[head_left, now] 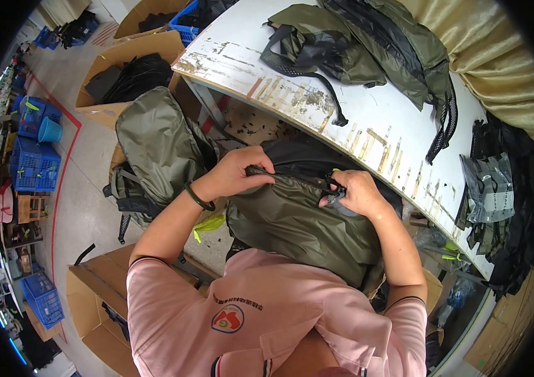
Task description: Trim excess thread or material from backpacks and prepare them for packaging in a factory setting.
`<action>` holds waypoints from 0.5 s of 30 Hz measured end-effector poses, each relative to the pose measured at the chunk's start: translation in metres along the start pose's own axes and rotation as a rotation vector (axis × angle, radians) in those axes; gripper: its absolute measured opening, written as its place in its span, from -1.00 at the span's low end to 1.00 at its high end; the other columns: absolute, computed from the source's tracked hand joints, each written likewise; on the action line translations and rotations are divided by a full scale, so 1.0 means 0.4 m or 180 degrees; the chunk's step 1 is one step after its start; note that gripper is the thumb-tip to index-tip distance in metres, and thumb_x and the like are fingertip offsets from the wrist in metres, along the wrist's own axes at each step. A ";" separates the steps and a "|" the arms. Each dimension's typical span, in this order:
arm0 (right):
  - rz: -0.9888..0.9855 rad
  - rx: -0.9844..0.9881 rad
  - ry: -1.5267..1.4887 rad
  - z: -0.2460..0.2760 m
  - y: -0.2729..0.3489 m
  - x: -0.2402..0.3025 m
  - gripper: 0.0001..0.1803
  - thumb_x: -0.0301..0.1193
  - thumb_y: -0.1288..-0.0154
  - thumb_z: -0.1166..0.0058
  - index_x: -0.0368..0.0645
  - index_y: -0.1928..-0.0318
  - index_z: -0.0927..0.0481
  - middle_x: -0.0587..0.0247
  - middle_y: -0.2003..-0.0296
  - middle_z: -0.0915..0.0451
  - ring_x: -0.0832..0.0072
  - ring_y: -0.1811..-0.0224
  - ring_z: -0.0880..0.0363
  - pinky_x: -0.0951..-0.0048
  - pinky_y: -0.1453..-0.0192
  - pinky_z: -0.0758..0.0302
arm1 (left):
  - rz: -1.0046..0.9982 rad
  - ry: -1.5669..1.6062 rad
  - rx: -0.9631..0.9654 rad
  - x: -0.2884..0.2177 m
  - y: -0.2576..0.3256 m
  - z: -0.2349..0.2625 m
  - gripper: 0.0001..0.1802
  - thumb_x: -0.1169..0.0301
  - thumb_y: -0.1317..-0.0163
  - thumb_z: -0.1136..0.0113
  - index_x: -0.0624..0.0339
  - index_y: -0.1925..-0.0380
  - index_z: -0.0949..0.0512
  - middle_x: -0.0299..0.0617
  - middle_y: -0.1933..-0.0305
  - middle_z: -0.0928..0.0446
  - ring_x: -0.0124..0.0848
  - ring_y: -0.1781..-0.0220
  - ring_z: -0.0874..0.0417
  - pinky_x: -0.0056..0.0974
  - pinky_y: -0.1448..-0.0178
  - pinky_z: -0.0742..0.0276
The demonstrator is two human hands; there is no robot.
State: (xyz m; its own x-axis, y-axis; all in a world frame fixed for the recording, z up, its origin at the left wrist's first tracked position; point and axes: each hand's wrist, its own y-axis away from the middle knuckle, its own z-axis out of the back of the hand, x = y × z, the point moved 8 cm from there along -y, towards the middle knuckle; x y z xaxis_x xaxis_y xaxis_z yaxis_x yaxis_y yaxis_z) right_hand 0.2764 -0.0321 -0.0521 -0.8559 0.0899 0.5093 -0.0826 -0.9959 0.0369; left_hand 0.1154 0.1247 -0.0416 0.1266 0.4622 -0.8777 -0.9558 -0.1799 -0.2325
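The person wears a pink shirt [267, 320] with dark trim on the sleeves. A dark band [199, 197] encircles the left wrist. The olive-green bag [305, 226] lies across the person's lap, directly in front of the shirt and beside the near edge of the table. The left hand [235, 171] pinches the dark upper edge of the bag between thumb and fingers. The right hand [356, 193], at the opposite end of that edge, is closed around a small dark item [333, 183]; its exact type cannot be told. Dark fabric [298, 157] extends behind the edge, toward the table.

A second green bag [163, 144], with dark straps, stands to the left of the left forearm. An open cardboard box [100, 308] is positioned at the lower left.

The white table [267, 81] has a worn, stained surface. Green and black bag pieces [367, 50] lie on its far part. Dark fabric pieces [512, 207] hang at its right end. A gold curtain [499, 56] hangs behind. Beyond the table's left end, another cardboard box [103, 113] contains black pieces. Blue baskets [36, 164] stand at the far left, beyond a red floor line [61, 182].
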 end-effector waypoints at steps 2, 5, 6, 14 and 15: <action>-0.0106 -0.0042 -0.0280 -0.016 0.021 -0.021 -0.58 -0.19 0.03 -0.42 -0.24 0.48 -0.48 0.00 0.53 -0.51 0.03 0.47 -0.47 0.25 0.38 -0.42 | 0.0055 0.0040 0.0001 0.002 0.000 0.006 -0.82 0.44 -0.07 -0.40 0.16 0.33 -0.59 -0.24 0.37 -0.52 -0.32 0.27 -0.56 -0.30 0.18 -0.46; -0.0138 -0.0061 -0.0852 -0.035 0.064 -0.045 -0.74 -0.44 -0.08 -0.32 -0.26 0.47 -0.45 0.08 0.57 -0.47 0.24 0.57 -0.32 0.39 0.41 -0.37 | 0.0216 -0.0242 -0.0357 0.032 0.018 0.053 -0.76 0.43 -0.11 -0.38 0.18 0.21 -0.59 -0.25 0.25 -0.56 -0.41 0.22 -0.57 -0.34 0.09 -0.48; -0.0361 -0.0004 -0.1100 -0.042 0.082 -0.057 -0.75 -0.43 -0.09 -0.31 -0.27 0.44 -0.47 0.05 0.56 -0.46 0.30 0.57 -0.33 0.39 0.40 -0.37 | 0.0431 0.0101 -0.0430 0.074 0.034 0.056 -0.70 0.43 -0.13 -0.38 0.19 0.13 -0.57 -0.27 0.18 -0.57 -0.46 0.17 -0.56 -0.35 0.04 -0.47; -0.0957 -0.0120 -0.1384 -0.053 0.159 -0.096 -0.77 -0.46 -0.12 -0.31 -0.28 0.41 -0.48 0.20 0.58 -0.40 0.60 0.49 -0.27 0.48 0.36 -0.36 | 0.1237 0.1933 -0.0469 0.146 0.058 -0.008 -0.38 0.63 -0.05 -0.38 0.12 -0.15 -0.41 -0.34 0.00 -0.49 -0.59 0.00 -0.46 -0.45 -0.10 -0.40; -0.0959 -0.0273 -0.1337 -0.035 0.156 -0.088 -0.75 -0.48 -0.11 -0.33 -0.26 0.43 -0.46 0.26 0.59 -0.40 0.65 0.49 -0.28 0.50 0.38 -0.36 | 0.1217 0.2307 -0.0503 0.139 0.056 -0.011 -0.35 0.68 -0.03 -0.37 0.11 -0.15 -0.39 -0.34 0.02 -0.50 -0.58 0.00 -0.48 -0.45 -0.09 -0.41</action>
State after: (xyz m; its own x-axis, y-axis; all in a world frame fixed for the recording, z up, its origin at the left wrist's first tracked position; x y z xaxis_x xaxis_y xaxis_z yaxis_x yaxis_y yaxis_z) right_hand 0.2944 -0.0974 -0.0797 -0.5106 0.3427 0.7886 -0.3503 -0.9205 0.1733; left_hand 0.1024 0.1425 -0.0973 -0.0080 -0.3189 -0.9477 -0.9259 -0.3557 0.1275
